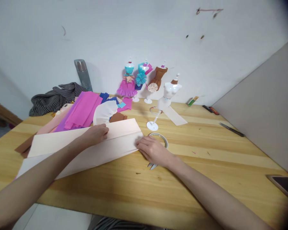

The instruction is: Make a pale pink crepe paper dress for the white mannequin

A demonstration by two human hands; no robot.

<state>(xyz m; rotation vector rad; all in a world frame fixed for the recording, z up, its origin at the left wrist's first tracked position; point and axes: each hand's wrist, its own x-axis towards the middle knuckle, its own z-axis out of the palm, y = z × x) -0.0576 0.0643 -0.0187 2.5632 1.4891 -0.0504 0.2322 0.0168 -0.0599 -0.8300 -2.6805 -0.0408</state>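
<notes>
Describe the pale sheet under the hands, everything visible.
The pale sheet looks like thin pinkish-white paper, large and long, folded lengthwise with a crease along it. It lies flat on the wooden table, its left end over brown paper. The left hand presses on top; the right hand touches its right end.

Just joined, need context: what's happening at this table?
A person presses a folded pale paper sheet flat on the wooden table, with the left hand on top of it and the right hand at its right edge. A tape roll and scissors lie by the right hand. Small mannequins in paper dresses stand behind.
</notes>
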